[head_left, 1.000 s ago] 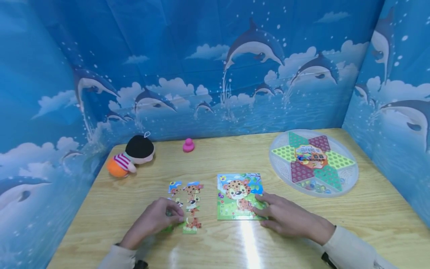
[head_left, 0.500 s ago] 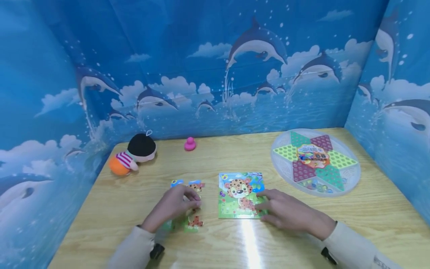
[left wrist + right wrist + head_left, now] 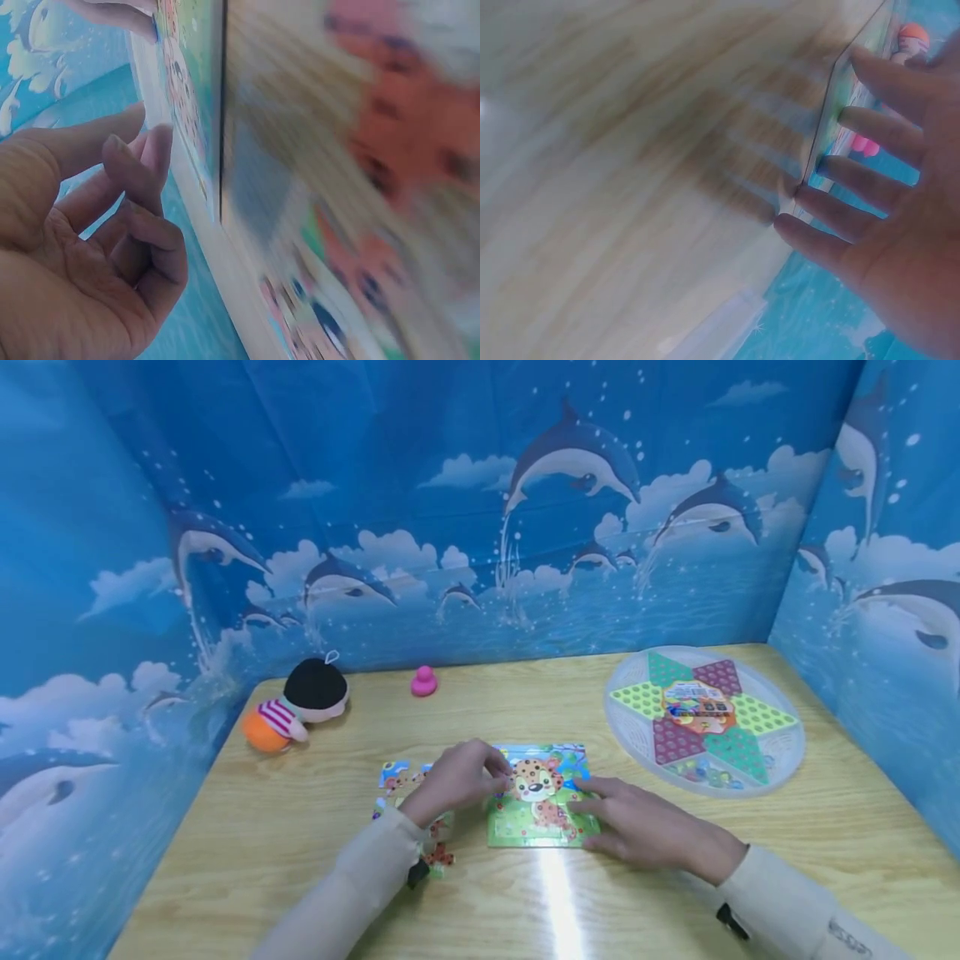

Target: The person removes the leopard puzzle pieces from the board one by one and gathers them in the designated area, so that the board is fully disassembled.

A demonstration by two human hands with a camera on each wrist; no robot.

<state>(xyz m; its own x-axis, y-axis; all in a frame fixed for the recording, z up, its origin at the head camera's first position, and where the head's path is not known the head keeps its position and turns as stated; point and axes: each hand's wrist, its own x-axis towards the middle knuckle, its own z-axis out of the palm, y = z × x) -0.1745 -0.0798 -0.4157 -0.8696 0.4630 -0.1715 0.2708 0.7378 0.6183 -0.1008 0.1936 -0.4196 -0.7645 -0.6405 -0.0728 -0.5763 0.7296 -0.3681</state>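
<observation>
A square leopard-cub puzzle board (image 3: 517, 831) lies on the table before me. My left hand (image 3: 457, 781) is over its left edge, fingertips near the cub's ear. In the left wrist view the fingers of the left hand (image 3: 112, 217) are loosely bent, thumb and index close together, with nothing visible between them. My right hand (image 3: 637, 827) rests at the board's right edge, and in the right wrist view its fingers (image 3: 877, 135) are spread along that edge. Loose puzzle pieces (image 3: 393, 772) lie left of the board, partly hidden under the left forearm.
A round Chinese checkers board (image 3: 783, 752) with marbles stands at the back right. At the back left lie a plush doll (image 3: 315, 685) and a small pink toy (image 3: 423, 682). Dolphin-printed blue curtains (image 3: 480, 527) enclose the table's back and sides.
The left hand has moved right, from the loose pieces to the puzzle board's left edge. The right hand has stayed at the board's right edge. The head view has shifted slightly.
</observation>
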